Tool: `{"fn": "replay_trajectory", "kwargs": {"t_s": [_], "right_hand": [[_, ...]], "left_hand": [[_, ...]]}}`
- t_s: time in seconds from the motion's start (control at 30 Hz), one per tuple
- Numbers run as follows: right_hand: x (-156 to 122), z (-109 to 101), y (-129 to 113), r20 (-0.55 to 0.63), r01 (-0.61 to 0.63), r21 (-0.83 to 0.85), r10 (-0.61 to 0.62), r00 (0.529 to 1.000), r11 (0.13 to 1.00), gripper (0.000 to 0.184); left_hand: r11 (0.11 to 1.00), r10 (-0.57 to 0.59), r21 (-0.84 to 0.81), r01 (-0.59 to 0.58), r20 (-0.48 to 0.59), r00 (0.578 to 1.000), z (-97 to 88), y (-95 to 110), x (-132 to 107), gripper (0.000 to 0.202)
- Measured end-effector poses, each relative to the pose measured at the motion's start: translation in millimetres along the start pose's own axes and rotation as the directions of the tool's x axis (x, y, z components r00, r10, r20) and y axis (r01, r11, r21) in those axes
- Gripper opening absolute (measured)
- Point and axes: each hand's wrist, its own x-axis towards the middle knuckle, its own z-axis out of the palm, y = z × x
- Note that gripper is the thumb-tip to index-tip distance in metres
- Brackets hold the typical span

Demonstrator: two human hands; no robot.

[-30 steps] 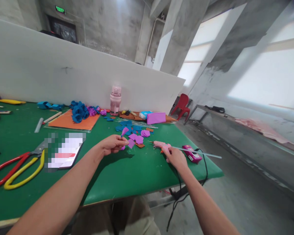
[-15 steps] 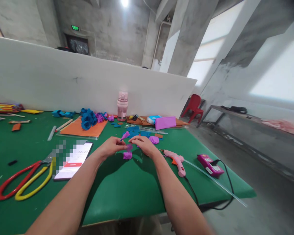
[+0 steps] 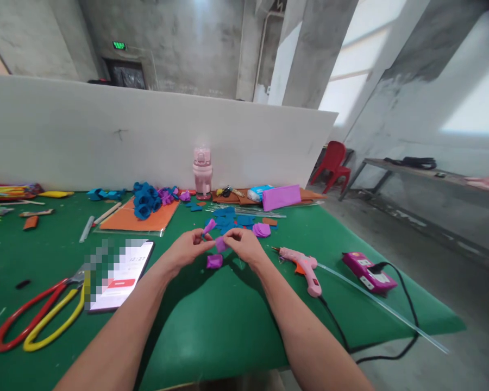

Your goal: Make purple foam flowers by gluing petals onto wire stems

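My left hand (image 3: 188, 248) is closed, its fingertips pinching a small purple crepe paper bud (image 3: 209, 226) with a bit of blue at its base. My right hand (image 3: 245, 245) pinches a small purple paper petal (image 3: 220, 244) between thumb and finger. That petal is spread between both hands, close to the left thumb. Just below them a purple paper piece (image 3: 214, 262) lies on the green table. Beyond my right hand are a stack of purple paper pieces (image 3: 262, 230) and several blue paper pieces (image 3: 227, 218).
A pink glue gun (image 3: 303, 264) with a long clear glue stick lies at right, beside a magenta power box (image 3: 369, 272) with a black cord. Red-and-yellow scissors (image 3: 57, 304) and a phone (image 3: 124, 277) lie at left. Blue paper flowers (image 3: 145, 201) and a pink bottle (image 3: 202, 172) stand behind.
My right hand has closed on the purple petal and drawn it a little to the right. My left hand keeps the bud. The camera view has shifted slightly.
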Motion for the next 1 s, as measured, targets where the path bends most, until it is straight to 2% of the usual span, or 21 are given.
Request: {"fn": "replay_trajectory", "kwargs": {"t_s": [0.07,0.13,0.27,0.4,0.5,0.7,0.83,1.0], "right_hand": [[3,-5,1,-0.172,0.008,0.115,0.012,0.985,0.993,0.014],[4,-10,1,-0.285,-0.01,0.261,0.087,0.954,0.965,0.019],[4,-15,-6,-0.301,-0.049,0.513,0.233,0.925,0.857,0.023],[2,-16,-14,-0.28,-0.017,0.635,0.25,0.927,0.772,0.021],[2,-15,-16,-0.288,0.018,0.668,0.237,0.928,0.744,0.019],[-1,-10,-20,-0.346,0.076,0.638,0.198,0.917,0.766,0.016],[-4,-7,-24,-0.422,0.113,0.585,0.183,0.888,0.803,0.016],[-5,-5,-24,-0.409,0.042,0.523,0.208,0.888,0.851,0.022]], "left_hand": [[0.994,0.032,-0.104,-0.036,-0.035,0.999,0.9,2,-1,0.036],[0.978,0.075,-0.189,-0.084,-0.053,0.996,2.5,3,-1,0.033],[0.958,0.13,-0.246,-0.149,-0.09,0.987,8.5,3,0,0.028],[0.933,0.158,-0.312,-0.18,-0.093,0.983,15.1,4,0,0.025],[0.917,0.191,-0.332,-0.222,-0.125,0.974,18.3,2,0,0.025],[0.947,0.258,-0.123,-0.297,-0.261,0.93,21.9,-6,5,0.022],[0.945,0.244,-0.153,-0.289,-0.26,0.934,23.8,-9,7,0.024],[0.948,0.231,-0.16,-0.276,-0.249,0.94,24.7,-10,7,0.022]]}}
